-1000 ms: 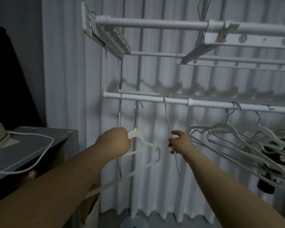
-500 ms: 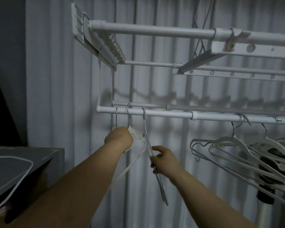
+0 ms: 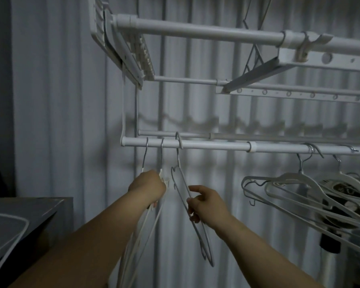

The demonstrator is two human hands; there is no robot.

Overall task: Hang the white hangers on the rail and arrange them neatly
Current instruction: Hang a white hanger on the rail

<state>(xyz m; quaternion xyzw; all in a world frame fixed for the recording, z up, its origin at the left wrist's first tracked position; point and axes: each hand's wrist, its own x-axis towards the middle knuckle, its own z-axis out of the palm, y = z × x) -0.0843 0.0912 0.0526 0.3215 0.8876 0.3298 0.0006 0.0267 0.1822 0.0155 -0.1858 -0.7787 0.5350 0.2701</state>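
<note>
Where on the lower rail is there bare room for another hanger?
The lower rail is bare between the grey hanger in the right hand and the hanger cluster at right. Its left end is crowded by three hooks.

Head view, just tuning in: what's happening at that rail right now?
A person is hanging white hangers at the left end of the lower rail. The left hand grips two hangers whose hooks are over the rail. The right hand holds a third hanger, hooked beside them and swung edge-on. A cluster of other hangers hangs further right, splayed unevenly.
</note>
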